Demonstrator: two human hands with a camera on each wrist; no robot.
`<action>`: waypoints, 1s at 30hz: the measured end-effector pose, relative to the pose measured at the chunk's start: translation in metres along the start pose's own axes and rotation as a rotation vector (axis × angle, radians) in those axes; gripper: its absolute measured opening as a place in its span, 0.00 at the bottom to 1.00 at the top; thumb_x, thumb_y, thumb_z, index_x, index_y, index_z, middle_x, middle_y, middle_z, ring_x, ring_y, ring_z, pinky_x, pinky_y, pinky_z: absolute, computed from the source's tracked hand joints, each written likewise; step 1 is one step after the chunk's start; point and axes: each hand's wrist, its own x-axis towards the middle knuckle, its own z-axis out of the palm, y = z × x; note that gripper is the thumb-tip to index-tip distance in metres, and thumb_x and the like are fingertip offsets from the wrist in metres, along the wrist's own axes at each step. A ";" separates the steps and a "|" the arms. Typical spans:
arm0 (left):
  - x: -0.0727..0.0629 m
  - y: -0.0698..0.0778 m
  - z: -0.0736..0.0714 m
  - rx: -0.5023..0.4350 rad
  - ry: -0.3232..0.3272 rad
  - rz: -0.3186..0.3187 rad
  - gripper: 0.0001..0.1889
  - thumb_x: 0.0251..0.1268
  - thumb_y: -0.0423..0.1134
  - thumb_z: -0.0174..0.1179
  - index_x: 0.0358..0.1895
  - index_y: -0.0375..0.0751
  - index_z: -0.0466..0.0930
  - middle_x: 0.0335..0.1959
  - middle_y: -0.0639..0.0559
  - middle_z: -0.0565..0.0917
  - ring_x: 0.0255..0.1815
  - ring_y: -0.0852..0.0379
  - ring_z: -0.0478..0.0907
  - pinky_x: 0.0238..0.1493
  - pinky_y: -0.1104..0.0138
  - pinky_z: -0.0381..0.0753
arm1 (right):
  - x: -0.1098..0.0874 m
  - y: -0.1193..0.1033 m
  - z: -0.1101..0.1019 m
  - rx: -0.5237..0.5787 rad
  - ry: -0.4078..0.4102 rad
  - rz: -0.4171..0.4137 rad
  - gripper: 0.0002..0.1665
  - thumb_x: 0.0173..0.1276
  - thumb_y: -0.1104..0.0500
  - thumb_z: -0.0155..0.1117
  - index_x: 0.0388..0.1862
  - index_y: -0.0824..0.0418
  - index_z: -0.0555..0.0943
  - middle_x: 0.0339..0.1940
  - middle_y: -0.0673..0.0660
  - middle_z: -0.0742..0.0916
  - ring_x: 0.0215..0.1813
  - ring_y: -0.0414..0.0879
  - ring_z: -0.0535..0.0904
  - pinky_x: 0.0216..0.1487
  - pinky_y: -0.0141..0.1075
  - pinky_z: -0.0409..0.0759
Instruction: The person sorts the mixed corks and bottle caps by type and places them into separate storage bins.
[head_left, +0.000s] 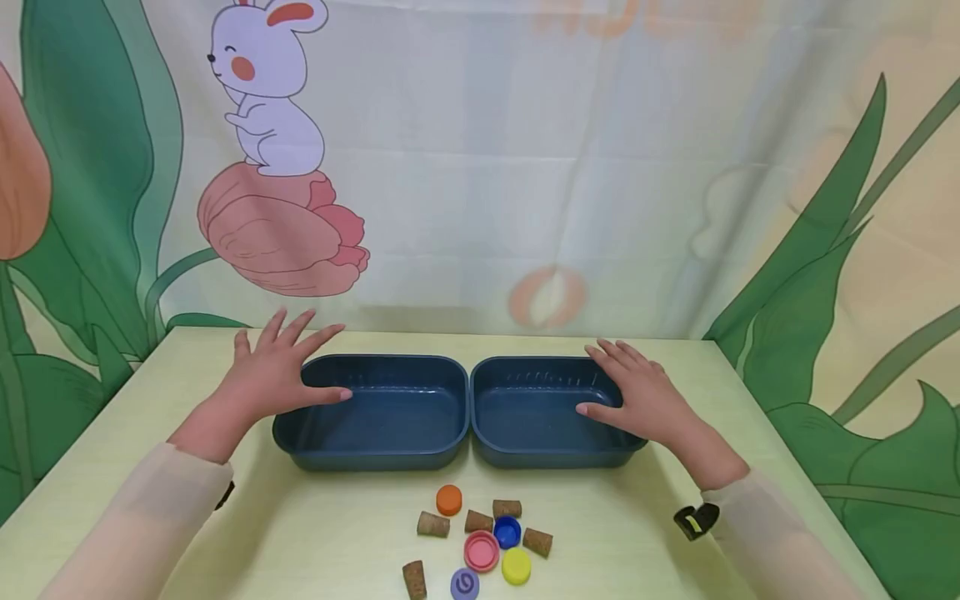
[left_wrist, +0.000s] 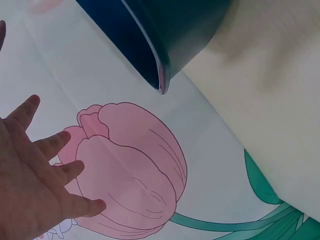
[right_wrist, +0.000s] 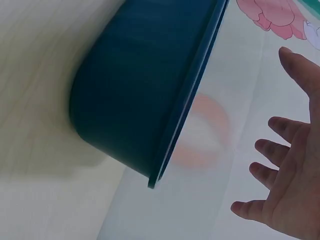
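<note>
Two dark blue plastic bins stand side by side on the table. My left hand [head_left: 273, 379], fingers spread, is over the outer left end of the left bin [head_left: 378, 460]. Over the outer right end of the right bin [head_left: 555, 458], my right hand [head_left: 641, 396] has its thumb apart from the fingers. Neither hand holds anything. Both wrist views show the palms and straight fingers beside a bin's rim. In front of the bins lie brown corks [head_left: 433, 524] and round caps: an orange cap [head_left: 449, 500], a blue cap [head_left: 507, 532], a pink cap [head_left: 482, 551], a yellow cap [head_left: 516, 566] and a purple cap [head_left: 465, 584].
The pale wooden table [head_left: 330, 517] ends at a printed cloth [head_left: 450, 167] with a rabbit, flowers and leaves. A black wrist strap [head_left: 697, 521] is at the right sleeve [head_left: 772, 533].
</note>
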 end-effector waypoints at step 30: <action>-0.025 -0.048 0.023 -0.397 0.127 -0.164 0.29 0.76 0.44 0.59 0.69 0.25 0.70 0.62 0.25 0.79 0.61 0.29 0.80 0.54 0.43 0.85 | -0.048 -0.029 0.025 0.158 0.277 -0.066 0.25 0.66 0.53 0.73 0.59 0.62 0.84 0.60 0.63 0.87 0.64 0.63 0.81 0.61 0.58 0.82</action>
